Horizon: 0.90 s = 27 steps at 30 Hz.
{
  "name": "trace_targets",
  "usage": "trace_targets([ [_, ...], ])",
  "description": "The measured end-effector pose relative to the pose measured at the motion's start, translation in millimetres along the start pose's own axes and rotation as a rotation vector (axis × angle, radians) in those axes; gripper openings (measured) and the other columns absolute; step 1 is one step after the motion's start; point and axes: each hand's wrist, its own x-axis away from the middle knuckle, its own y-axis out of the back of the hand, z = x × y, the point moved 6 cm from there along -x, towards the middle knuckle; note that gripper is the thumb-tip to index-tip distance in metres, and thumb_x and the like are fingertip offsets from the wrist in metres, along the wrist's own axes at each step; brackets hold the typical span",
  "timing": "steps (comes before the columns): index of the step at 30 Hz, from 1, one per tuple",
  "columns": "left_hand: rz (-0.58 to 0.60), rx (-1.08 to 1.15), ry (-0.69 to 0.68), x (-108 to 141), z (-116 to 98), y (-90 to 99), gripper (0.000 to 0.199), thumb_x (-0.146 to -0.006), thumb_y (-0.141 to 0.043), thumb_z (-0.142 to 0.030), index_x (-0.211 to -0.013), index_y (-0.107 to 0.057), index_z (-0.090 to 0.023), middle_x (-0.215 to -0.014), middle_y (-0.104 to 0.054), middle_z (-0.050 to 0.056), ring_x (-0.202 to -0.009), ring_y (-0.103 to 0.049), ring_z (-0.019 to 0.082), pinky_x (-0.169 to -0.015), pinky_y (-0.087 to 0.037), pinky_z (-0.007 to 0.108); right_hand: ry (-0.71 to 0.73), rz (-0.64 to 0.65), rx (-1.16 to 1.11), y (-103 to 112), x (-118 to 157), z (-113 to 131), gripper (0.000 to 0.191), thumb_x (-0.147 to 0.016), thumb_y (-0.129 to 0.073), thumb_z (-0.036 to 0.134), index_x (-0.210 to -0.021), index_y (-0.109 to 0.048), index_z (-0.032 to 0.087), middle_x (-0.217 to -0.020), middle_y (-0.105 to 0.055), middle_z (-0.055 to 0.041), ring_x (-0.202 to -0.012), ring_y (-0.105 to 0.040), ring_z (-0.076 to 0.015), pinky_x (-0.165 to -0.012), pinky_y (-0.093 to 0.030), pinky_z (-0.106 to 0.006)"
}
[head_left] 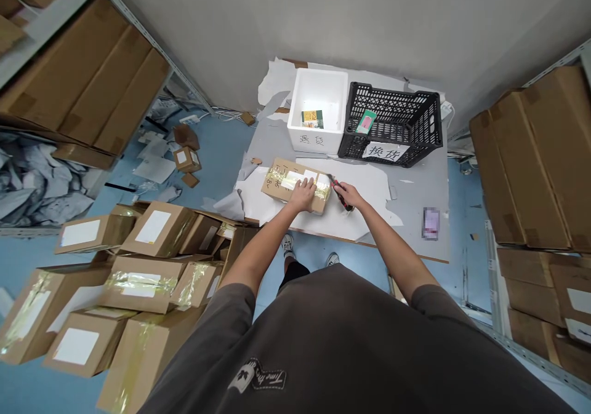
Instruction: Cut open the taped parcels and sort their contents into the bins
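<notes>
A taped cardboard box (275, 180) lies on white paper on the table, with handwriting at its left end and white labels on top. My left hand (303, 194) rests on the top of this box, fingers laid out flat over the tape and label. At the box's right end, my right hand (347, 195) is closed round a red-and-black utility knife (340, 200). The knife's tip is close to the box's upper right corner; whether it touches the tape I cannot tell.
Behind the box stand a white foam bin (316, 140) and a black plastic crate (392, 153), each with small packets inside. A blurred purple item (431, 223) lies at the table's right. Piled cartons (143, 278) crowd the left; shelves of large boxes (530, 162) flank the right.
</notes>
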Motion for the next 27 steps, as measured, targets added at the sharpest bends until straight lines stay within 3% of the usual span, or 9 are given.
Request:
trace_targets([
  [4, -0.009, -0.016, -0.012, -0.4, -0.1, 1.8, 0.111, -0.072, -0.096, -0.037, -0.167, -0.047, -0.007, -0.184, -0.030, 0.031, -0.170, -0.031, 0.049, -0.138, -0.026, 0.059, 0.006, 0.208, 0.249, -2.3, 13.1, 4.7, 0.031, -0.114, -0.057, 0.047, -0.097, -0.065, 0.023, -0.074, -0.069, 0.0015, -0.060, -0.064, -0.0156, -0.062, -0.050, -0.024],
  [8, 0.004, -0.034, -0.022, -1.3, -0.1, 1.7, 0.114, -0.072, -0.097, -0.042, -0.168, -0.048, -0.006, -0.184, -0.030, 0.032, -0.170, -0.031, 0.049, -0.135, -0.031, 0.058, -0.007, 0.275, 0.461, 5.1, 15.6, 8.9, 0.028, -0.116, -0.054, 0.041, -0.111, -0.072, 0.022, -0.088, -0.078, -0.0031, -0.060, -0.066, -0.0169, -0.060, -0.046, -0.026],
  [12, 0.017, -0.030, -0.031, -5.8, 0.2, 2.1, 0.118, -0.071, -0.098, -0.044, -0.170, -0.046, -0.006, -0.183, -0.030, 0.033, -0.169, -0.031, 0.050, -0.135, -0.030, 0.059, 0.043, 0.212, 0.674, 10.7, 12.8, 16.1, 0.033, -0.116, -0.054, 0.044, -0.123, -0.078, 0.022, -0.115, -0.083, -0.0108, -0.091, -0.076, -0.0247, -0.072, -0.047, -0.028],
  [14, 0.027, -0.029, -0.035, -8.1, 0.6, 1.8, 0.119, -0.071, -0.098, -0.044, -0.170, -0.045, -0.005, -0.183, -0.030, 0.033, -0.169, -0.031, 0.050, -0.134, -0.030, 0.059, 0.069, 0.193, 0.747, 12.2, 11.1, 18.3, 0.035, -0.116, -0.054, 0.045, -0.125, -0.079, 0.022, -0.120, -0.083, -0.0130, -0.106, -0.076, -0.0282, -0.077, -0.047, -0.029],
  [16, 0.032, -0.033, -0.036, -10.0, 1.2, 1.3, 0.121, -0.070, -0.098, -0.045, -0.170, -0.044, -0.003, -0.183, -0.029, 0.035, -0.169, -0.030, 0.050, -0.134, -0.031, 0.060, 0.081, 0.203, 0.766, 13.4, 10.1, 17.8, 0.034, -0.116, -0.056, 0.046, -0.121, -0.080, 0.021, -0.118, -0.084, -0.0144, -0.108, -0.076, -0.0292, -0.077, -0.047, -0.029],
  [19, 0.040, -0.039, -0.038, -11.2, 2.2, 0.3, 0.122, -0.070, -0.099, -0.045, -0.169, -0.044, -0.002, -0.183, -0.029, 0.036, -0.169, -0.031, 0.051, -0.133, -0.032, 0.060, 0.044, 0.234, 0.651, 12.9, 10.2, 11.7, 0.030, -0.114, -0.061, 0.045, -0.110, -0.078, 0.020, -0.102, -0.083, -0.0123, -0.083, -0.076, -0.0249, -0.067, -0.046, -0.029],
  [22, 0.038, -0.044, -0.043, -10.0, 3.3, -0.7, 0.119, -0.069, -0.099, -0.044, -0.168, -0.046, -0.005, -0.183, -0.030, 0.035, -0.169, -0.033, 0.050, -0.131, -0.035, 0.059, -0.051, 0.255, 0.385, 6.0, 12.5, 0.3, 0.032, -0.113, -0.064, 0.047, -0.097, -0.071, 0.021, -0.076, -0.074, -0.0045, -0.054, -0.064, -0.0179, -0.056, -0.045, -0.028],
  [27, 0.002, -0.050, -0.037, -8.3, 4.2, 0.1, 0.119, -0.066, -0.102, -0.041, -0.166, -0.047, -0.007, -0.183, -0.030, 0.034, -0.169, -0.034, 0.050, -0.132, -0.036, 0.058, -0.159, 0.260, -0.026, -9.7, 18.6, -13.9, 0.040, -0.110, -0.073, 0.045, -0.081, -0.057, 0.022, -0.059, -0.061, 0.0030, -0.043, -0.054, -0.0128, -0.045, -0.044, -0.025],
])
